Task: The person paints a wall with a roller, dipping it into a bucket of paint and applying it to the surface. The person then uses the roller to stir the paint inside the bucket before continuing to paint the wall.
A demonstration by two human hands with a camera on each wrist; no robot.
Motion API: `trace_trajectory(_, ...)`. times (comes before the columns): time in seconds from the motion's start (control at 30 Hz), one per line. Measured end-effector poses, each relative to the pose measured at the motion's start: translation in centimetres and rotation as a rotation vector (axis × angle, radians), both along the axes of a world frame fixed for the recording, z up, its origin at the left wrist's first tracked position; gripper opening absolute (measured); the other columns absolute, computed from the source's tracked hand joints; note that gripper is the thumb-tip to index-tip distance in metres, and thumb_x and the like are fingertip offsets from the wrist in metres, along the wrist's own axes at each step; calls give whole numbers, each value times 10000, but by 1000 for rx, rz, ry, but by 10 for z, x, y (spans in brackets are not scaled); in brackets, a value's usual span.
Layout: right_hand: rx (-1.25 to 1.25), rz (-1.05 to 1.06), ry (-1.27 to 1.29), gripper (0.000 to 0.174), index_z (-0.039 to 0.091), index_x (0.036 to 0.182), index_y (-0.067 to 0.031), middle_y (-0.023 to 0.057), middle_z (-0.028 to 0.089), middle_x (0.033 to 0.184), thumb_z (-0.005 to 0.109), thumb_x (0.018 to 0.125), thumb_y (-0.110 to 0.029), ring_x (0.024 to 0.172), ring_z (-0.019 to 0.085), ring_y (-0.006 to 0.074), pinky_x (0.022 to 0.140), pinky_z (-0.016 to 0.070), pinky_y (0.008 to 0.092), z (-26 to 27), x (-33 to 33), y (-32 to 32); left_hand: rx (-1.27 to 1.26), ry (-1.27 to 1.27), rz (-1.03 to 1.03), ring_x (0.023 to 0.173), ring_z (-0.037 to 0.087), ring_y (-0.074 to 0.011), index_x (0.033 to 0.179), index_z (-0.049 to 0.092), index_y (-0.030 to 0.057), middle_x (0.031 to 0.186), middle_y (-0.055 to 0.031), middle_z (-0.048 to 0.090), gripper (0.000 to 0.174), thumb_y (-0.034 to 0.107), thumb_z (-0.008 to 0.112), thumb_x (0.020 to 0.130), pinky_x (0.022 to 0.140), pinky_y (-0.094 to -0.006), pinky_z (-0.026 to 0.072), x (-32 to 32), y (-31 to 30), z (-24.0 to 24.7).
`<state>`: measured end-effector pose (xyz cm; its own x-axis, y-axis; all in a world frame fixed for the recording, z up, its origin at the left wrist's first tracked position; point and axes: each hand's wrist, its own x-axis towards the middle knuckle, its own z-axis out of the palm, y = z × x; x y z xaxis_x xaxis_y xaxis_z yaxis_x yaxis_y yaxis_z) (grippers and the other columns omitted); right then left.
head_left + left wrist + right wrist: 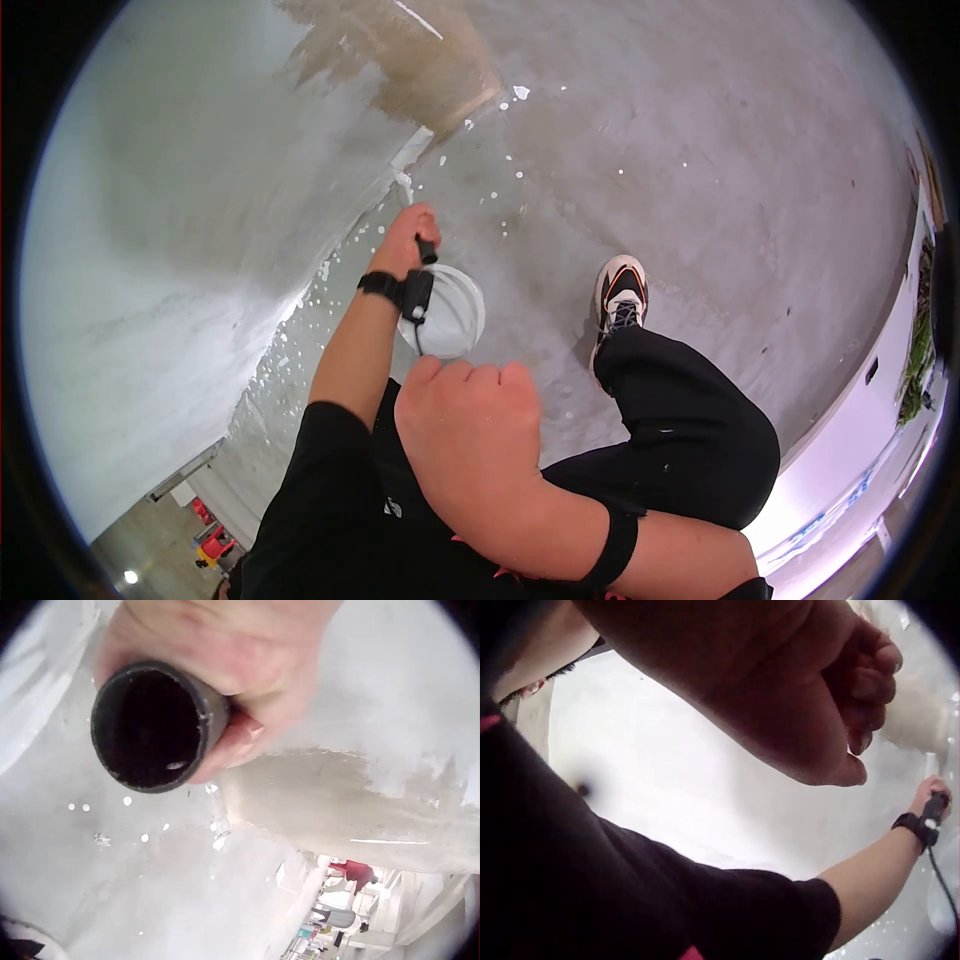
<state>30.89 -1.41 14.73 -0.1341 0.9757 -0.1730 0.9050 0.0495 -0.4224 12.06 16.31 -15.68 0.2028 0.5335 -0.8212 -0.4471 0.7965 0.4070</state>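
Note:
My left hand (408, 236) grips the black, hollow-ended handle (215, 712) of what looks like a paint roller, fingers wrapped round it. Its white head (411, 149) lies along the foot of the wall in the head view. Just below this hand stands a round white bucket (480, 300), partly covered by the wrist camera. My right hand (470, 430) hangs in front of my body, nearer to me than the bucket. In the right wrist view its fingers (870, 686) are loosely curled, with nothing seen in them.
The wall (200, 200) on the left is whitish, with a bare brown patch (430, 70) farther along. White paint spots dot the grey floor (720, 200). My shoe (622, 290) stands right of the bucket. People (356, 874) appear far off in the left wrist view.

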Motion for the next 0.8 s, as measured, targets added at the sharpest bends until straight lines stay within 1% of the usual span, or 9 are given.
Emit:
trace_trajectory(0.1,38,-4,22,149,509,629,-113,7,465,518,654,606,-82,488,506,157,520,318,317,2,-3,-1,6,75,-101,374,357,-124,565,349,162,469,21,364,342,59,595,780,403,-281,305,23,20,-21)
trace_trajectory(0.23,83,-55,80,161,484,599,-114,3,429,500,639,582,-74,472,474,157,503,297,317,4,-6,1,40,196,-83,372,358,-136,550,340,164,451,10,353,356,69,600,774,403,-289,312,32,1,-37)
trace_trajectory(0.33,90,-33,66,158,481,596,-111,3,416,497,634,584,-74,471,468,157,497,295,314,13,-2,1,18,100,-115,368,355,-126,560,334,166,457,18,349,359,73,599,784,396,-282,313,9,9,-19)
trace_trajectory(0.5,156,-72,95,155,486,595,-112,7,414,495,637,592,-76,477,474,153,493,292,314,8,-6,1,-174,-60,25,367,365,-101,613,357,157,479,35,360,325,36,593,802,389,-261,318,-6,9,25)
trace_trajectory(0.53,174,-81,100,155,490,595,-114,8,423,497,641,594,-79,478,475,153,493,291,315,8,-8,1,-170,-62,30,367,365,-101,613,357,157,479,35,360,325,36,593,802,389,-261,318,1,8,25)
trace_trajectory(0.6,135,-51,125,158,491,595,-117,10,438,503,646,596,-85,480,478,153,494,293,316,5,-9,2,128,54,-58,374,390,-110,610,366,153,479,28,372,319,20,590,793,396,-273,345,13,8,8)
trace_trajectory(0.63,96,-26,145,161,493,595,-121,12,454,509,651,599,-90,481,481,153,496,295,317,5,-8,4,-8,6,-78,384,405,-119,604,384,143,480,16,391,299,27,586,791,409,-294,372,17,20,0)
trace_trajectory(0.77,41,17,112,143,517,617,-121,10,483,522,659,607,-101,500,508,153,503,305,320,11,-16,5,-53,22,-97,402,420,-120,596,396,131,481,8,403,284,54,575,803,427,-291,382,22,26,-12)
trace_trajectory(0.8,14,59,90,131,532,629,-121,5,489,524,660,609,-104,512,520,151,512,308,318,16,-18,3,27,104,-165,396,413,-113,596,397,128,482,9,405,285,56,571,810,418,-286,375,18,24,-4)
